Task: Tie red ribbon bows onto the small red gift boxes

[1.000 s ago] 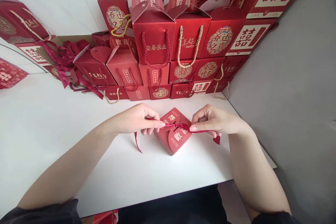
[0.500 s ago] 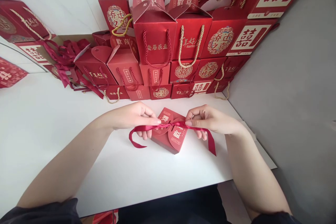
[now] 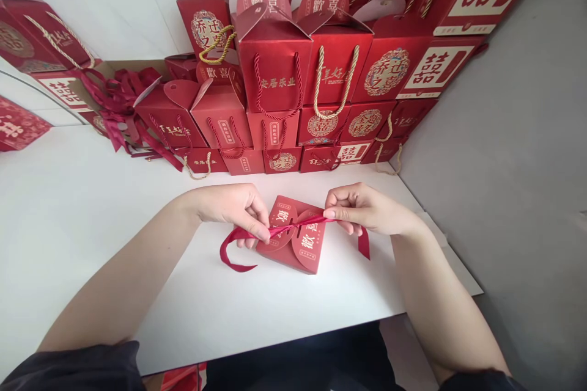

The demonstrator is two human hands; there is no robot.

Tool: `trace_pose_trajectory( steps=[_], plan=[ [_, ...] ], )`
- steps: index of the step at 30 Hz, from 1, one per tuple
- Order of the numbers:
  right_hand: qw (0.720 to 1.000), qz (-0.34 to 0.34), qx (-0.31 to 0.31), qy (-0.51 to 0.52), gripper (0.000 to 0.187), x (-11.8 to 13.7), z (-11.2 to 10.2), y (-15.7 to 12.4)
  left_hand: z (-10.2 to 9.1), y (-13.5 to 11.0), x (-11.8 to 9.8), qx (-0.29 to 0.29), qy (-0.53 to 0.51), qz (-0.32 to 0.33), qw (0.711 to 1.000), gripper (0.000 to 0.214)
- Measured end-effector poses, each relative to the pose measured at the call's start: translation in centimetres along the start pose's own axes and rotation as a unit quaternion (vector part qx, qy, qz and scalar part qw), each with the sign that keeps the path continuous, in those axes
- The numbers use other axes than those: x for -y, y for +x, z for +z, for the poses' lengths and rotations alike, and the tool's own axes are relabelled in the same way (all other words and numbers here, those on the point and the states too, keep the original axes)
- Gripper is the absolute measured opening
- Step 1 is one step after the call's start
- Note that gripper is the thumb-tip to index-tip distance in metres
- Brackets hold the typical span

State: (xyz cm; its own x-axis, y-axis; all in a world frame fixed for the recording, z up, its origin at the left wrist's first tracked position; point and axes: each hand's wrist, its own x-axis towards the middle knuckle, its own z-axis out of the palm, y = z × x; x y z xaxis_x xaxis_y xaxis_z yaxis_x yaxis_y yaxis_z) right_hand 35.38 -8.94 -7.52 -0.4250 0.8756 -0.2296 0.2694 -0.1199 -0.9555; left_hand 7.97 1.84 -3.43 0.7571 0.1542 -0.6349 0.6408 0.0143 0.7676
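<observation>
A small red gift box (image 3: 293,256) with pale lettering and curved top flaps lies on the white table between my hands. Across its top runs a dark red ribbon (image 3: 282,231), drawn fairly straight over the slots in the flaps. My left hand (image 3: 243,214) pinches the ribbon at the box's left side, and a loose tail curls down onto the table. At the right, my right hand (image 3: 353,208) pinches the other end between thumb and fingers, its short tail hanging below. Whether the ribbon is knotted at the middle I cannot tell.
Stacked red gift boxes (image 3: 275,73) with rope handles line the back of the white table (image 3: 192,317). At the back left, an open carton holds a heap of ribbons (image 3: 123,98). A grey panel (image 3: 504,134) borders the right side.
My left hand has moved a little left and down, pulling the ribbon tauter and on a slant. The box has turned slightly. My right hand stays about where it was.
</observation>
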Motion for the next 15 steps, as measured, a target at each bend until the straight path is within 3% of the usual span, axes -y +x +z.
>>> trace_pose_trajectory(
  steps=[7, 15],
  plan=[
    [1.0, -0.013, 0.004, 0.005, 0.031, 0.0, 0.2, 0.2, -0.8, 0.0, 0.6, 0.038, 0.024, -0.041, 0.998, 0.021],
    [1.0, -0.011, 0.003, 0.01, 0.032, 0.2, 0.4, 0.3, -1.4, 0.5, 1.2, 0.061, 0.052, 0.004, 0.997, 0.014]
  ],
)
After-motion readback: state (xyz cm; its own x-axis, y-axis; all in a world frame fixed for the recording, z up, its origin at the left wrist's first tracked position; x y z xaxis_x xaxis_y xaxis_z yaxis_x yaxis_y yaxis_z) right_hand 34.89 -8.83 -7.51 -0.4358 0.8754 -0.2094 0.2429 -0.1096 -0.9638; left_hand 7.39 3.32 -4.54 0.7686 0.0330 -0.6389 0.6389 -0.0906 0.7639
